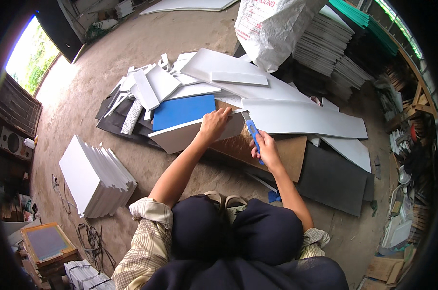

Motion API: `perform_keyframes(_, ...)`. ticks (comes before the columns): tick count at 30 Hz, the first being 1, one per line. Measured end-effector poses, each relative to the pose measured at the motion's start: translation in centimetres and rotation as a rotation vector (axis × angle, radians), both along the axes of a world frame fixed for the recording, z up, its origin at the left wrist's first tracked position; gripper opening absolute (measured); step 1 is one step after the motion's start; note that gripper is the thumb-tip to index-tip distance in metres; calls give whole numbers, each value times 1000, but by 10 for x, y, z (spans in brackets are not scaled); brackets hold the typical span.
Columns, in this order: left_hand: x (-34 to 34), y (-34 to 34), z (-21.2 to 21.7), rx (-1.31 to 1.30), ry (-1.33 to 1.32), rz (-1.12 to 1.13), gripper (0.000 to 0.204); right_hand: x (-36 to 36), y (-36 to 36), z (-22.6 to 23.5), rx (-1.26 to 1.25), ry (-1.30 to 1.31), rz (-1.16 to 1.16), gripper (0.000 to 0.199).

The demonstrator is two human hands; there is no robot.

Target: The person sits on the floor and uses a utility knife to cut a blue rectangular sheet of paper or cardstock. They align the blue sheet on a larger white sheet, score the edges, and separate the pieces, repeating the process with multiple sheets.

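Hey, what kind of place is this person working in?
Probably a small workshop that cuts foam or plastic sheets. Stacks of cut sheets stand by the wall, white offcuts lie on the bare floor, and the right hand runs a blue utility knife along a white board.

White foam sheet under a blue utility knife, on a brown board.

The white foam sheet (pixel 195 133) lies flat with its near edge on the brown board (pixel 289 152), its blue-faced part (pixel 183 111) turned up at the board's left end. The blue utility knife (pixel 253 133) stands tilted over the board, blade tip on the sheet's right end. A long curved white strip (pixel 303 118) lies along the board's far side, touching the sheet at the blade.
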State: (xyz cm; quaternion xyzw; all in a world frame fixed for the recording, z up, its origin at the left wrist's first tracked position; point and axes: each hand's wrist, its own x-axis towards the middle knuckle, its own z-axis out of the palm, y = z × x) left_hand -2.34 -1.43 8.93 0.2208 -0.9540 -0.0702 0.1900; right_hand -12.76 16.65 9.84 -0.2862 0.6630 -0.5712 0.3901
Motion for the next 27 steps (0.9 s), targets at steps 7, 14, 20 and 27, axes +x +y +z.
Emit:
perform_keyframes(7,-8,-4,-1,-5,23,87,24,12,-30,0,148,806,-107,23)
perform_keyframes(14,-6,-2,-3,2,38,127,24,21,-39,-11,124,767,-8,29)
perform_keyframes(20,-9,-1,-3,-7,68,116,22,16,-40,-17,213,809,-105,38)
perform_keyframes(27,-9,1,3,17,81,105,21,20,-40,-9,280,888,-59,39)
